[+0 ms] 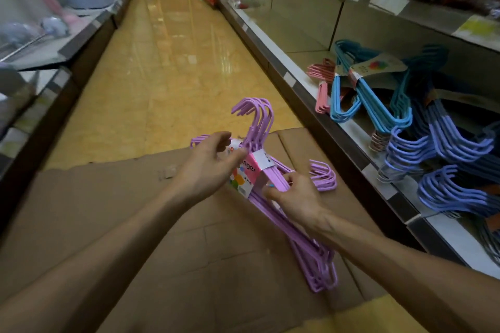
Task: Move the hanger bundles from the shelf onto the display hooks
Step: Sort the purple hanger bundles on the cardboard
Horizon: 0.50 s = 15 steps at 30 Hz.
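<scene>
Dim soft light, glare streaks on the floor (173,43), blurred and bowed edges

Both forearms extend forward; left hand (208,167) pinches with thumb and curled fingers, right hand (293,199) grips, fingers curled.

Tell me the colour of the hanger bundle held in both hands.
Lilac purple hanger bundle, wrapped in a pink paper label; seen in the head view.

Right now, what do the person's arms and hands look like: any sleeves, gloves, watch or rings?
Both forearms are bare to the frame's bottom edge; no sleeve shows. The left hand and right hand wear no gloves. No watch, bracelet or ring is visible on either wrist or on the fingers that show.
</scene>
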Motion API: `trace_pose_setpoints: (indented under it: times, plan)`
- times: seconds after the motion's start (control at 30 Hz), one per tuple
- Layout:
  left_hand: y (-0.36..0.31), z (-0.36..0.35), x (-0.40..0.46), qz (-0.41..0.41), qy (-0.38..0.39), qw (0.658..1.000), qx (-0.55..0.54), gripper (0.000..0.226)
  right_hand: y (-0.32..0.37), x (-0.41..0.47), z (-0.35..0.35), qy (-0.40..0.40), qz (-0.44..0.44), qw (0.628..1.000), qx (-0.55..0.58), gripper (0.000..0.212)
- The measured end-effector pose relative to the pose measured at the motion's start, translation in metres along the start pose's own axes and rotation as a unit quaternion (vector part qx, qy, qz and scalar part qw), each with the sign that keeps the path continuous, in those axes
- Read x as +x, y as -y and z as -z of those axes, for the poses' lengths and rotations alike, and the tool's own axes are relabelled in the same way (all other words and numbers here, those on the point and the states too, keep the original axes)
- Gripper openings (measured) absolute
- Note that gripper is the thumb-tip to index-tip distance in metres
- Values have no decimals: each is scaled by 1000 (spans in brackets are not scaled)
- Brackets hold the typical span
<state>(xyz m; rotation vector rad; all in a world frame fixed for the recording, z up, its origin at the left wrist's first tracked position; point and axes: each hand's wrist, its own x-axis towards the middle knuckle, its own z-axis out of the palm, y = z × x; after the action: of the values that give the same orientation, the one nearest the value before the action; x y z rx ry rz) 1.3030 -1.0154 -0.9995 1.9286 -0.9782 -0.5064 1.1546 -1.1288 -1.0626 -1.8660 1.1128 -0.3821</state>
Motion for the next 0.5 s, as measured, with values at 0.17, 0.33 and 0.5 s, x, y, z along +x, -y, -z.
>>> trace_pose_setpoints:
  times: [0.17, 0.33, 0.5]
  plan:
    - [2, 12, 1, 6, -37, 999, -14, 48, 22, -28, -28, 80, 17, 996, 17, 26]
    - [8, 27, 7, 34, -160, 985, -55, 23, 37, -51, -52, 155, 5, 987, 40, 42]
    - [25, 50, 1, 73, -204, 968, -130, 12, 54, -54, -61, 305, -56, 939, 147, 52]
